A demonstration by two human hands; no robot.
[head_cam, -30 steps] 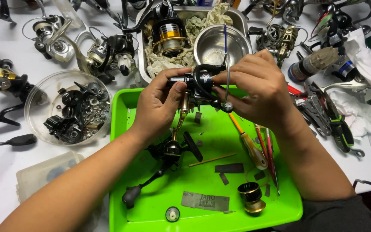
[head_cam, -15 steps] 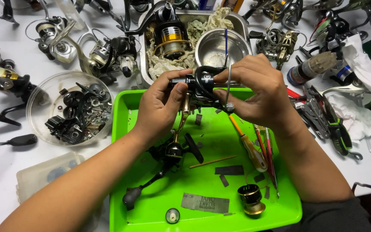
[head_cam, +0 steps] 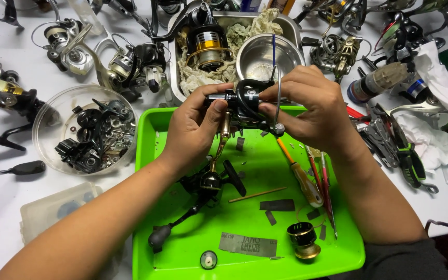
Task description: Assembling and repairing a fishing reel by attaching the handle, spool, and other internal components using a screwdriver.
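Head view shows your left hand and right hand both closed on a black spinning fishing reel body, held up above the far edge of a bright green plastic tray. Your left fingers pinch its left end, thumb pressed near the gold stem; your right fingers wrap its right side, with a thin wire bail arm beside them. The hands sit close together, apart only by the reel between them.

On the tray under the reel lies a black reel handle with a rounded knob. Toward the tray's right edge lie an orange-handled screwdriver and thin red-handled tools. Near the tray's near edge sit a black and gold spool and a grey rectangular label strip.

Left of the tray on the white surface stands a clear round bowl of dark reel parts. Beyond the tray's far edge, a metal pan holds a round steel bowl, rags and a black and gold reel.
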